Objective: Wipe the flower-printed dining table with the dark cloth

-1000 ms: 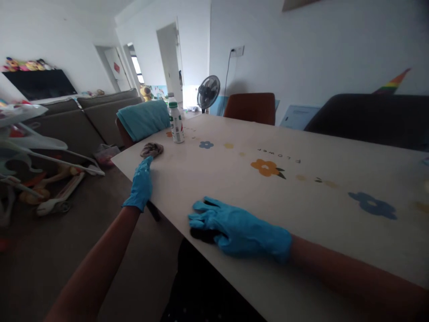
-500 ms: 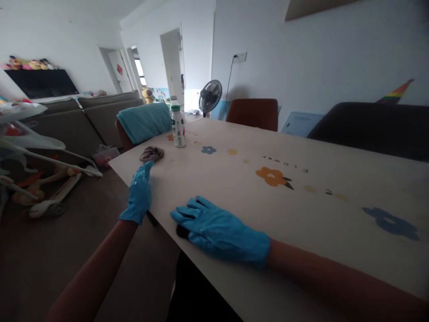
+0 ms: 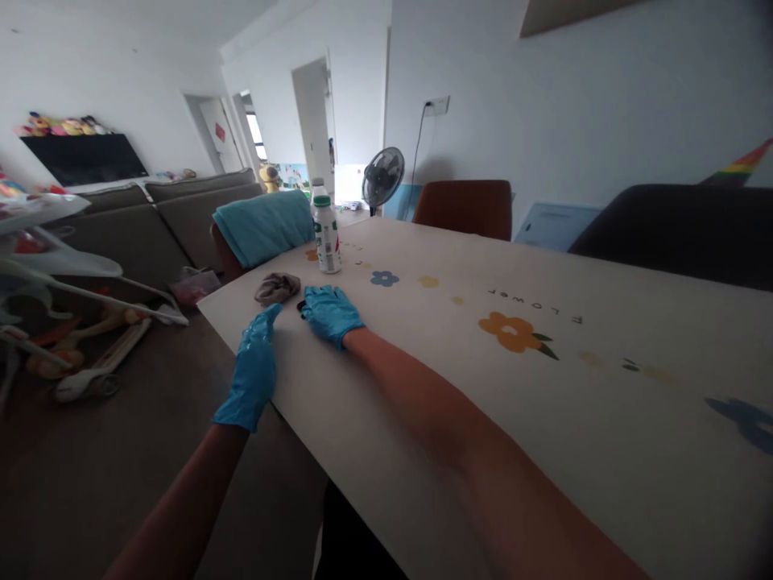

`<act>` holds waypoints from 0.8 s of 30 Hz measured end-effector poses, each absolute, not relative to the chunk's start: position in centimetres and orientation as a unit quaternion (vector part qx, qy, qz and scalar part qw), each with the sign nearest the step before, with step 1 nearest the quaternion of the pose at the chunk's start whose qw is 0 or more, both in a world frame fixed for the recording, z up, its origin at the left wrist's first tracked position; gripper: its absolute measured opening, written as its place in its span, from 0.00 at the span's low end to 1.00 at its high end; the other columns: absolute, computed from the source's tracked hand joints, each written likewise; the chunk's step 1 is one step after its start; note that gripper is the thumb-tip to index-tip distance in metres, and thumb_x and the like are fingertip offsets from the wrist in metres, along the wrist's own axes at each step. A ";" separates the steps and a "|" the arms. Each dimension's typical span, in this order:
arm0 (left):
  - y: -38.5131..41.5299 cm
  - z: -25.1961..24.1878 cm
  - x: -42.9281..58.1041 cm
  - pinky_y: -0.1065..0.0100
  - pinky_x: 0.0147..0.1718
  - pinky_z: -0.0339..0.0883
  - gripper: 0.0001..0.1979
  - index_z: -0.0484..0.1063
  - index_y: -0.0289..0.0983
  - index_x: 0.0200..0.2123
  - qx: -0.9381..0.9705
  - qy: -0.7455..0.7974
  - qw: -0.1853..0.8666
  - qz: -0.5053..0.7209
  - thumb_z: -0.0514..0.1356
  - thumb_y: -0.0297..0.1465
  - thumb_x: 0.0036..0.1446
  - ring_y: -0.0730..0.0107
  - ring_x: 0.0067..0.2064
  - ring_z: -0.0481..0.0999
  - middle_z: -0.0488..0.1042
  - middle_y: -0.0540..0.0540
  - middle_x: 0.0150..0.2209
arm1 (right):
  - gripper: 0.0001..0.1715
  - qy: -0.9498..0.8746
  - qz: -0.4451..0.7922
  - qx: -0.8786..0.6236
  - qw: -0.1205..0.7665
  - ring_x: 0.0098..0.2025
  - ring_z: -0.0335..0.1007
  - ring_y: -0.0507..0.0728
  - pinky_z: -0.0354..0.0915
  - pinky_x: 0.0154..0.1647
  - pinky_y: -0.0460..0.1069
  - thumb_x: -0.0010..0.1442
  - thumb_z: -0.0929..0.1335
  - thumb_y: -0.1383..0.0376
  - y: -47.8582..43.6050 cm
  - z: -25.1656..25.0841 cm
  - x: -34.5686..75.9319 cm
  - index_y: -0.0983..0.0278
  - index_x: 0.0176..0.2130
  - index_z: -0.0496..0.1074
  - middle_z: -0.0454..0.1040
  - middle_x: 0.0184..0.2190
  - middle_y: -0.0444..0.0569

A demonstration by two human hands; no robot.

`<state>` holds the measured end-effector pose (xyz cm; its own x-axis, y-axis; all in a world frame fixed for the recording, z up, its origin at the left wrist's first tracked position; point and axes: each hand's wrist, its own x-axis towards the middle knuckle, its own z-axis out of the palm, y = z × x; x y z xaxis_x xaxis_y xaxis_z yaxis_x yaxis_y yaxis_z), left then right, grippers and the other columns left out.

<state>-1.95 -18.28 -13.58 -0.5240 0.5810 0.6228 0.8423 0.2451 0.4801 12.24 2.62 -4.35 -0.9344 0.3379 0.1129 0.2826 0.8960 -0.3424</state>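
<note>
While the right hand lies palm down on the white bench, its arm reaches across the surface from the near side toward the left corner. Its grip is pressed over a black pad, fingers side by side; only a small dark edge of the pad shows beyond the fingertips, on the side toward the left hand. That hand rests at the near long edge of the bench, its grip straight and flat with the fingers together, pointing at a crumpled cloth. Whether the fingertips touch the cloth cannot be told. Both hands wear blue gloves.

The cloth lies close to the bench's left corner, just beyond the left hand and beside the right hand's fingertips. Farther along the left end stands an upright bottle with a green cap; a second bottle shows partly behind it. A blue flower and a larger orange flower are printed along the middle of the bench. Past the left end, a pale blue towel hangs over a chair. Beyond the far corner stands a fan, and a brown chair backs the far long edge.
</note>
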 end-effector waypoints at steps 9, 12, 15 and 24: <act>-16.8 -13.5 -1.0 0.35 0.92 0.69 0.32 0.85 0.38 0.78 -0.425 -0.776 0.156 -0.439 0.52 0.39 0.84 0.41 0.80 0.86 0.85 0.30 0.78 | 0.38 -0.960 0.165 -0.211 0.086 0.95 0.61 0.78 0.49 0.99 0.75 0.98 0.63 0.62 5.7 -4.6 13.8 0.84 0.91 0.63 0.62 0.93 0.80; -16.5 -13.5 -1.0 0.35 0.92 0.67 0.32 0.85 0.36 0.76 -0.421 -0.775 0.152 -0.447 0.52 0.38 0.82 0.42 0.80 0.86 0.86 0.29 0.78 | 0.37 -0.968 0.167 -0.176 0.064 0.97 0.58 0.76 0.47 1.00 0.71 0.99 0.62 0.62 5.7 -4.4 15.7 0.80 0.92 0.64 0.61 0.94 0.74; -16.3 -13.5 -1.2 0.33 0.93 0.65 0.31 0.85 0.35 0.75 -0.418 -0.776 0.146 -0.449 0.53 0.34 0.80 0.42 0.80 0.85 0.86 0.29 0.77 | 0.35 -0.975 0.165 -0.142 0.046 0.97 0.59 0.74 0.47 1.00 0.70 0.98 0.63 0.62 5.3 -4.0 18.4 0.77 0.90 0.68 0.63 0.94 0.72; -15.9 -12.7 -1.9 0.31 0.94 0.60 0.31 0.84 0.29 0.75 -0.416 -0.788 0.116 -0.439 0.54 0.31 0.79 0.42 0.82 0.83 0.84 0.25 0.78 | 0.40 -0.983 0.169 -0.070 0.018 0.98 0.57 0.71 0.42 1.03 0.71 0.96 0.65 0.58 4.4 -5.3 30.6 0.70 0.94 0.68 0.63 0.95 0.64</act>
<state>-1.94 -15.88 -12.67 -0.6266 0.5533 0.5488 0.7576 0.2675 0.5954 30.63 4.39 -5.33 -0.9895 0.1440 0.0110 0.1321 0.9331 -0.3344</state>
